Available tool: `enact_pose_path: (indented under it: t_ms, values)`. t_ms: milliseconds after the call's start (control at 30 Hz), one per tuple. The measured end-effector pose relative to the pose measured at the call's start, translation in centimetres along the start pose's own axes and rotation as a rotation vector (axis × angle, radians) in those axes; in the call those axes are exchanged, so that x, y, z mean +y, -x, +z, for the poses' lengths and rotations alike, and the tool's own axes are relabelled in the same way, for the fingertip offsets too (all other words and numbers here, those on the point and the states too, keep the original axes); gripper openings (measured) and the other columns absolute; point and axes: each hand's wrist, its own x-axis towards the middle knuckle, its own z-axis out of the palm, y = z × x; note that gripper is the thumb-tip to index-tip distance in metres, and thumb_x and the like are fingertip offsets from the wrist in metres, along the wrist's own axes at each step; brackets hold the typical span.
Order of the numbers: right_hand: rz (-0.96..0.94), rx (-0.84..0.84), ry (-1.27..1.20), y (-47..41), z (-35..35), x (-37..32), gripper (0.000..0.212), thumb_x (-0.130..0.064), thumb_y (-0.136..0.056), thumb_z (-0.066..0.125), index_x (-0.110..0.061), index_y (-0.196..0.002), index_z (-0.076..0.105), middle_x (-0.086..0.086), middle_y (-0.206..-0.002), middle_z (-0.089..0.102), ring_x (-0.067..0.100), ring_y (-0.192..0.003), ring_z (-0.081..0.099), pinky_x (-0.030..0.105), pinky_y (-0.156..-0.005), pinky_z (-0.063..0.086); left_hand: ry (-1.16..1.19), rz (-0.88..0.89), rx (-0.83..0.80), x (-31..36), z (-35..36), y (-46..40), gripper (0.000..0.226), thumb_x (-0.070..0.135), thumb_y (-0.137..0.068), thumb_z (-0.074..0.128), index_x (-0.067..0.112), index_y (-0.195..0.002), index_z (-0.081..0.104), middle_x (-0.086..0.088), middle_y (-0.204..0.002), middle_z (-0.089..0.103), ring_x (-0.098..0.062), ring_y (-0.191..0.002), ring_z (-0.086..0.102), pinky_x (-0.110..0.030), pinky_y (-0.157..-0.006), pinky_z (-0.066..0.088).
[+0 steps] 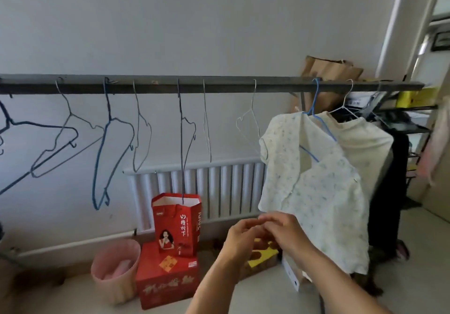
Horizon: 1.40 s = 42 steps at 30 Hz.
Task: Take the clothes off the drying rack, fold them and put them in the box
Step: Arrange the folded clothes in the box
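A dark rack bar [219,84] runs across the view with several empty wire hangers [114,143] on it. Toward the right a cream floral blouse [321,192] hangs on a blue hanger [316,109]. Behind it a plain cream top [360,138] hangs on a white hanger, and a dark garment [387,204] hangs further right. My left hand [239,237] and my right hand [283,228] meet just below the blouse's lower left hem, fingers curled and touching each other. Neither grips the blouse. I cannot tell which box is meant.
On the floor stand a pink bin [115,270], a red carton [168,279] with a red gift bag [177,223] on it, and a yellow box [263,255]. A white radiator [202,192] lines the wall. Cardboard and shelves crowd the right.
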Motion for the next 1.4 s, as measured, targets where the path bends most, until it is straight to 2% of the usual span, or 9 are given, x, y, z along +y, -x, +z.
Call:
enact_pose_path:
  t_ms: [133,267,400,467,567,900,1067,1300,1400]
  values:
    - [-0.102,0.118,0.017,-2.7,-4.5,-1.9,0.027,-0.004,-0.094,0.047,-0.016,-0.104,0.069,0.008,-0.097,0.07,0.018,-0.085,0.067,0.025,-0.065,0.052,-0.02,0.071,-0.034,3.8,4.1,-2.6,0.023,0.02,-0.096,0.057,0.018,-0.119,0.06,-0.009,-0.099,0.074,-0.021,-0.083,0.074,-0.033,-0.074,0.054]
    - [-0.267,0.412,0.156,-5.6,-8.8,-4.1,0.028,-0.008,-0.096,0.048,-0.017,-0.118,0.064,0.004,-0.121,0.063,0.022,-0.115,0.058,0.038,-0.097,0.049,-0.023,0.138,-0.054,8.0,7.0,-5.4,0.028,0.018,-0.097,0.057,0.018,-0.126,0.056,-0.006,-0.103,0.072,-0.018,-0.079,0.071,-0.037,-0.083,0.056]
    - [-0.236,0.804,0.572,-8.5,-13.4,-5.9,0.055,-0.012,-0.091,0.053,-0.021,-0.143,0.038,0.009,-0.147,0.034,0.032,-0.133,0.032,0.048,-0.101,0.032,-0.067,0.194,-0.069,10.1,8.2,-6.6,0.027,0.019,-0.098,0.056,0.018,-0.125,0.056,-0.003,-0.104,0.071,-0.019,-0.084,0.072,-0.034,-0.081,0.058]
    - [0.012,0.662,0.629,-9.8,-14.8,-6.3,0.063,-0.02,-0.093,0.052,-0.017,-0.148,0.02,0.015,-0.148,0.028,0.036,-0.133,0.031,0.05,-0.102,0.031,-0.084,0.214,-0.073,10.5,8.3,-6.9,0.026,0.02,-0.099,0.055,0.019,-0.125,0.056,-0.002,-0.104,0.071,-0.019,-0.086,0.073,-0.033,-0.081,0.059]
    - [0.173,0.486,0.487,-11.2,-15.7,-5.8,0.048,-0.018,-0.095,0.047,-0.009,-0.14,0.031,0.017,-0.14,0.041,0.038,-0.124,0.045,0.044,-0.096,0.039,-0.086,0.217,-0.069,10.2,7.8,-6.9,0.024,0.02,-0.1,0.053,0.018,-0.124,0.057,-0.002,-0.104,0.071,-0.018,-0.087,0.072,-0.033,-0.082,0.058]
    - [-0.224,0.761,0.35,-11.0,-18.0,-5.7,0.018,-0.013,-0.1,0.037,-0.006,-0.098,0.054,0.02,-0.111,0.057,0.039,-0.102,0.052,0.036,-0.073,0.031,-0.154,0.244,-0.021,8.5,6.6,-7.4,0.022,0.019,-0.102,0.051,0.015,-0.121,0.059,-0.004,-0.102,0.072,-0.02,-0.089,0.07,-0.034,-0.082,0.058]
    - [-0.338,0.697,0.421,-8.8,-21.5,-2.0,0.037,-0.024,-0.099,0.044,-0.016,-0.062,0.039,0.009,-0.068,0.053,0.034,-0.072,0.049,0.04,-0.063,0.037,-0.313,0.373,0.014,8.8,7.5,-7.6,0.032,0.018,-0.102,0.05,0.014,-0.134,0.055,-0.001,-0.126,0.063,-0.018,-0.117,0.059,-0.025,-0.091,0.046]
    - [-0.447,0.476,0.447,-3.8,-25.4,1.3,0.04,-0.033,-0.097,0.048,-0.034,-0.057,0.043,-0.011,-0.05,0.041,0.016,-0.054,0.038,0.035,-0.057,0.029,-0.7,0.648,0.225,7.1,7.4,-9.8,0.063,0.044,-0.102,0.037,0.027,-0.156,0.009,0.006,-0.165,0.006,-0.014,-0.152,0.0,-0.041,-0.124,0.005]
    - [-0.492,0.428,0.403,-2.5,-26.4,1.4,0.039,-0.052,-0.087,0.044,-0.026,-0.057,0.039,-0.008,-0.051,0.037,0.016,-0.055,0.037,0.039,-0.057,0.031,-0.776,0.724,0.355,6.1,6.9,-9.9,0.055,0.049,-0.1,0.042,0.034,-0.151,0.03,0.01,-0.156,0.032,-0.014,-0.147,0.02,-0.037,-0.12,0.015]
